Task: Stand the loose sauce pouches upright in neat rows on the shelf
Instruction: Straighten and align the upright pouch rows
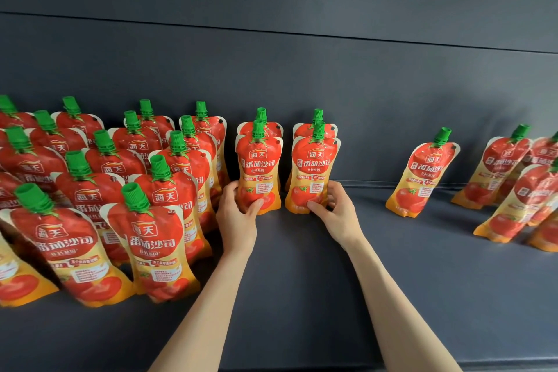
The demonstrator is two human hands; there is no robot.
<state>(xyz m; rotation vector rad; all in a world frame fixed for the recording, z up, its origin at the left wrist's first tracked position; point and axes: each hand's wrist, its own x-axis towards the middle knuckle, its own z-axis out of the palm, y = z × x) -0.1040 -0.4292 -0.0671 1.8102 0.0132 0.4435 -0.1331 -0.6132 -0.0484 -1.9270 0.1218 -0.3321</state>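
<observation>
Head view: both arms reach forward over the dark shelf (302, 296), each hand clamped on its own pouch. The left hand (237, 217) grips the left pouch (258, 166) low down, its thumb lying across the front over the printed tomato and its fingers curled round the pouch's left edge. The right hand (336, 214) grips the right pouch (314, 169) the same way, mirrored: thumb on the lower front, fingers wrapped round the right edge. The hands are apart, with a narrow gap of bare shelf between the two pouches. Both pouches stand upright on their bases, green caps up and labels facing the camera.

Just behind each held pouch stands a back pouch, one at (262, 125) and one at (317, 127); only their caps and shoulders show (whether they touch the front ones cannot be told).

To the left, a block of pouches (126, 190) stands in several rows running from the back panel (302, 63) toward the shelf's front edge, close together and mostly upright, some leaning a little. Its nearest row is just beside the left hand.

To the right, well apart from the held pair, a lone pouch (422, 175) stands tilted. Farther right, a loose cluster (513, 187) of pouches leans at mixed angles, partly cut off by the frame edge.
</observation>
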